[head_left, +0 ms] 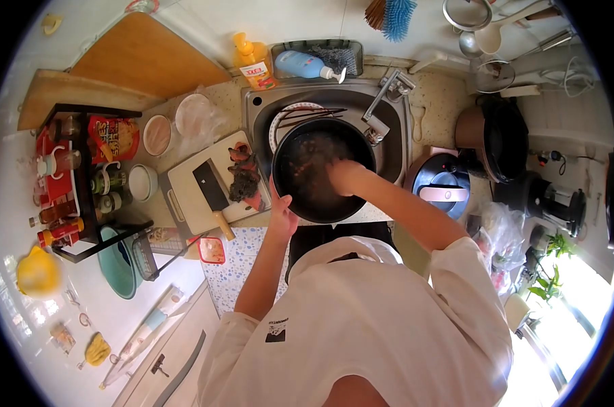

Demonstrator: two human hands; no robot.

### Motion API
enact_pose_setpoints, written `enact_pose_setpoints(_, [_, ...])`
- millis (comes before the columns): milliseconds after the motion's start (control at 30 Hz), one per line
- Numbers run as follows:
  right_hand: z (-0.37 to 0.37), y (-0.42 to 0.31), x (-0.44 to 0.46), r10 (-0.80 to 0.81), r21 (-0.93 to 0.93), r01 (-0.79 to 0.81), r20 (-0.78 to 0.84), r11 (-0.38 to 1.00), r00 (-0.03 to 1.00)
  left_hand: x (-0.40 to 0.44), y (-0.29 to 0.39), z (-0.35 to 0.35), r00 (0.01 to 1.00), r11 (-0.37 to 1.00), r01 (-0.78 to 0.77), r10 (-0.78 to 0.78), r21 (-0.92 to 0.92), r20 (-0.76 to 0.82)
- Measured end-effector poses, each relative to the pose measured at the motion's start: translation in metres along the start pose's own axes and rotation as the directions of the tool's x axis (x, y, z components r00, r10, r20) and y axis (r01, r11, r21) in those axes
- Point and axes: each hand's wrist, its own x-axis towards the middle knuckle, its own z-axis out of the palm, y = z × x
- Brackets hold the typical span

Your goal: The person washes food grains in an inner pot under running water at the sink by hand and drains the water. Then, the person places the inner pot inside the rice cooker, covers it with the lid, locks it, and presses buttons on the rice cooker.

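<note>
A round black pot (320, 210) sits at the front edge of the sink, with murky liquid and small reddish-brown pieces (310, 156) inside. My left hand (284, 214) grips the pot's near left side, thumb showing against the outside. Down inside the pot is my right hand (347, 178); its fingers are in the murky contents and hidden. Left of the pot, a cutting board (188, 169) carries a cleaver (212, 190) with a wooden handle and some dark and reddish pieces of food (244, 180).
Behind the pot, the metal sink (259, 115) holds a patterned plate (277, 125) with chopsticks (324, 112), beneath a faucet (381, 105). Bottles (254, 61) line the back edge. A lidded pot (442, 183) stands right; a black spice rack (83, 169) stands left.
</note>
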Motion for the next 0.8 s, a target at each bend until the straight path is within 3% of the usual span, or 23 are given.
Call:
enact_pose_setpoints(67, [0.008,-0.006,0.000,-0.093,-0.017,0.095,0.099,0.995,0.991,-0.001,0.002,-0.001,1.000,1.000,0.000,0.000,-0.005,-0.017])
enact_pose_setpoints(100, [0.012,-0.010,-0.001,-0.226,-0.007,0.226,0.036,0.974,0.973,0.000,0.002,0.000,1.000,1.000,0.000,0.000,-0.007,-0.025])
enact_pose_setpoints(200, [0.014,-0.027,-0.010,-0.282,0.052,0.278,0.101,0.959,0.954,0.000,0.000,-0.005,0.998,0.999,-0.030,0.028,-0.024,-0.052])
enact_pose_setpoints(233, [0.019,-0.031,-0.009,-0.255,0.148,0.243,0.072,0.959,0.964,-0.001,0.007,0.007,0.998,0.998,-0.055,0.055,-0.002,-0.042])
enact_pose_setpoints(333, [0.009,-0.039,-0.034,-0.255,0.152,0.303,-0.271,0.941,0.928,-0.003,0.018,0.024,0.996,0.995,-0.088,0.089,0.040,-0.018])
enact_pose_setpoints(400, [0.004,-0.039,-0.041,-0.238,0.210,0.320,-0.341,0.924,0.909,-0.002,0.019,0.012,0.999,0.998,-0.044,0.045,0.042,-0.014])
enact_pose_setpoints(533, [-0.001,-0.033,-0.057,-0.193,0.246,0.352,-0.500,0.903,0.844,-0.001,0.021,0.011,0.996,0.995,-0.077,0.079,0.056,-0.042])
enact_pose_setpoints(633, [0.000,-0.023,-0.064,-0.146,0.256,0.441,-0.705,0.860,0.694,-0.001,0.024,0.015,0.992,0.990,-0.099,0.105,0.097,-0.069])
enact_pose_setpoints(800, [0.006,-0.005,-0.072,0.233,0.477,0.451,-0.836,0.754,0.496,0.001,0.032,0.020,0.992,0.988,-0.078,0.090,0.134,-0.088])
